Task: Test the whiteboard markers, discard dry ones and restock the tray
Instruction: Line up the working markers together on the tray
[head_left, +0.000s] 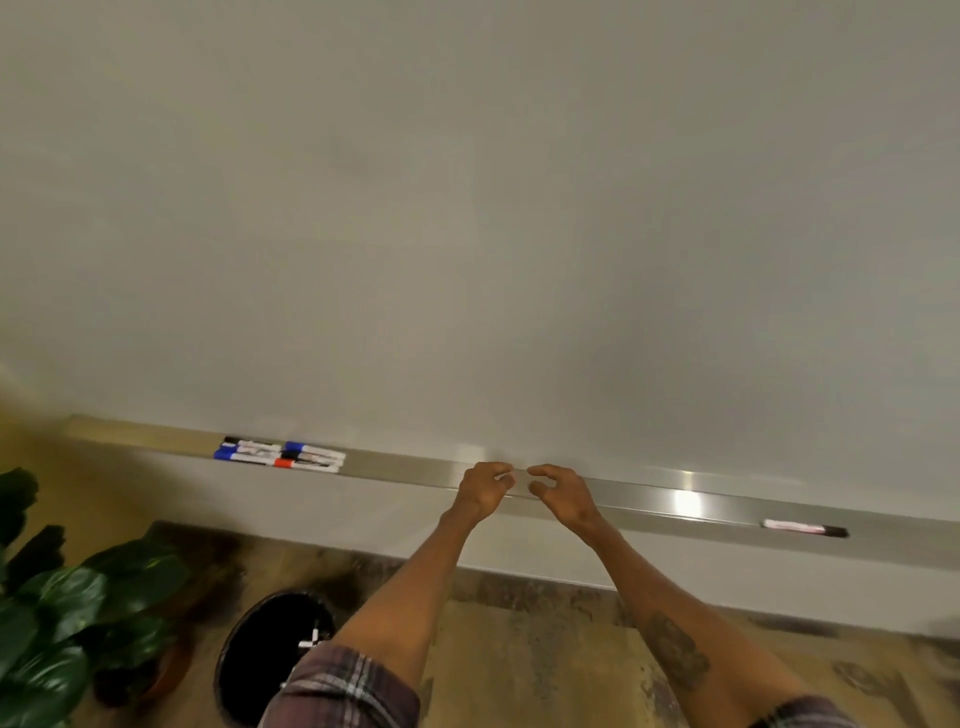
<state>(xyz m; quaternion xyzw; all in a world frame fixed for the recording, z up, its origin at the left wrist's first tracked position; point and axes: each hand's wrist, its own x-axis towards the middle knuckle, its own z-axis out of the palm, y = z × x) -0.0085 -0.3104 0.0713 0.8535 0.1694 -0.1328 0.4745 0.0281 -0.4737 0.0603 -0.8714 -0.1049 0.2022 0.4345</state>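
Steel tray (415, 470), holding grouped markers (280, 456) leftward, is overhung by left hand (480, 491) and right hand (563, 496), fingers curled, any grasped marker indiscernible; uncapping is judged in hand, a test stroke required next.

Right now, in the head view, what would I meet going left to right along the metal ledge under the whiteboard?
bunch of markers → left hand → right hand → single marker
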